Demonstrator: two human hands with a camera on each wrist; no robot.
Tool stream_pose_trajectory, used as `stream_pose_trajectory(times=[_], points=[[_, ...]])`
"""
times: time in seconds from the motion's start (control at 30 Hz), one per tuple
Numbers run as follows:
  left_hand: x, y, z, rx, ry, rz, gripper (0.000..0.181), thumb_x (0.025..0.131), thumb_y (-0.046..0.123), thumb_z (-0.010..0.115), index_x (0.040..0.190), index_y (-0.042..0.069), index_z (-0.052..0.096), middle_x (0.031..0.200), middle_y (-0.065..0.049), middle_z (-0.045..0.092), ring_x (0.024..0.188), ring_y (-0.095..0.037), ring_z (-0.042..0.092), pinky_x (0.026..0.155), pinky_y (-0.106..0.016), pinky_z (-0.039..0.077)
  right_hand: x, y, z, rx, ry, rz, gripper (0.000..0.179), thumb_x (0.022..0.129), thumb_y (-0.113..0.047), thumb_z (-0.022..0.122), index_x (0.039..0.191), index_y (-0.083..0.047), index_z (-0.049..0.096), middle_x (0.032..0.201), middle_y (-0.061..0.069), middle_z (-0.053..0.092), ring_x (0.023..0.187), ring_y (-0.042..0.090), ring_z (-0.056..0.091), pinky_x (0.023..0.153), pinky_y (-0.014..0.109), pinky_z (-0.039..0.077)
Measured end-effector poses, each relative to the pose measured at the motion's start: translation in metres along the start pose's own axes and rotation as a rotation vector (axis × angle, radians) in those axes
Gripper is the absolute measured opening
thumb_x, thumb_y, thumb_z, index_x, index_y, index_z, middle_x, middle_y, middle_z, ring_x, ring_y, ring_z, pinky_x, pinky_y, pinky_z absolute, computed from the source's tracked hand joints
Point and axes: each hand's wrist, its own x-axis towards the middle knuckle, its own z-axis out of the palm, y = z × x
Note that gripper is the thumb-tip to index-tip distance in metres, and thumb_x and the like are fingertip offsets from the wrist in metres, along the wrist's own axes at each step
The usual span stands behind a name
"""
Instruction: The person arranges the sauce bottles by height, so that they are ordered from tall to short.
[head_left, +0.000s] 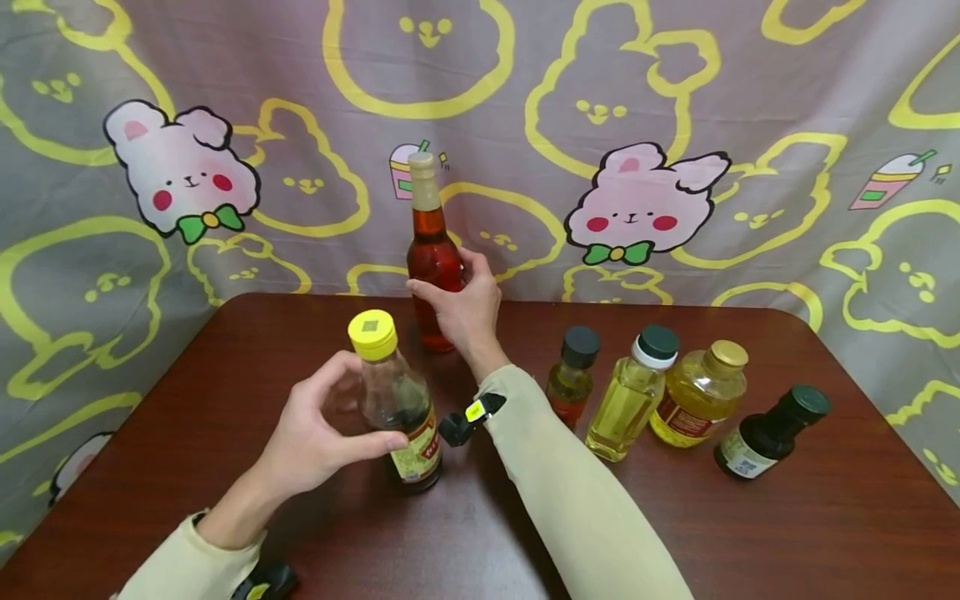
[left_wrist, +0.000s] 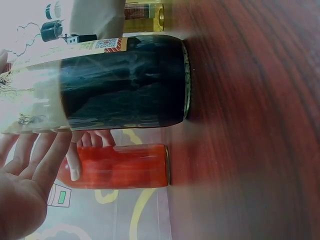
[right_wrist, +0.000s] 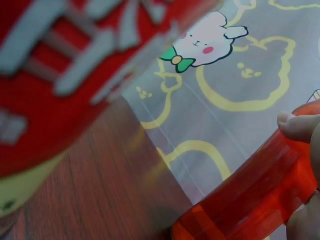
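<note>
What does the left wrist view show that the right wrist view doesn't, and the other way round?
Only the left wrist view shows the left hand, the dark liquid inside the nearest bottle, and a bottle of yellow liquid. Only the right wrist view shows large white label characters and a printed rabbit with a green bow. Both show part of that nearest bottle, the bottle of red liquid held by the right hand, the wooden tabletop and the patterned curtain.
</note>
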Motion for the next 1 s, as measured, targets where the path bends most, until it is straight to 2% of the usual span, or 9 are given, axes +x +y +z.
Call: stream_pose_trajectory(times=[0.33, 0.57, 1.0], points=[[0.000, 0.000, 0.000, -0.014, -0.016, -0.017, 0.059, 0.070, -0.006, 0.094, 0.117, 0.005, 0.061, 0.108, 0.008, 0.074, 0.089, -0.009, 0.072, 0.077, -0.024, 0.061, -0.002, -0.008, -0.006, -0.125, -0.052, 0.027, 0.080, 0.085, -0.038, 0.091, 0.153, -0.019, 0.053, 0.144, 0.005, 0.067, 0.127, 0.027, 0.065, 0.107, 0.049, 0.057], [0.000, 0.000, 0.000, -0.012, -0.019, -0.014, 0.061, 0.071, -0.006, 0.094, 0.121, 0.006, 0.062, 0.108, 0.007, 0.074, 0.090, -0.010, 0.072, 0.078, -0.025, 0.061, -0.008, -0.011, -0.010, -0.132, -0.030, 0.043, 0.077, 0.086, -0.036, 0.090, 0.152, -0.020, 0.055, 0.145, 0.005, 0.068, 0.130, 0.027, 0.064, 0.110, 0.049, 0.055], [0.001, 0.000, 0.000, -0.014, -0.011, -0.008, 0.060, 0.070, -0.006, 0.095, 0.119, 0.007, 0.063, 0.108, 0.007, 0.074, 0.090, -0.010, 0.072, 0.079, -0.025, 0.060, -0.008, -0.015, -0.012, -0.139, -0.007, 0.034, 0.069, 0.085, -0.035, 0.091, 0.148, -0.024, 0.062, 0.143, 0.002, 0.070, 0.126, 0.025, 0.070, 0.109, 0.048, 0.056]])
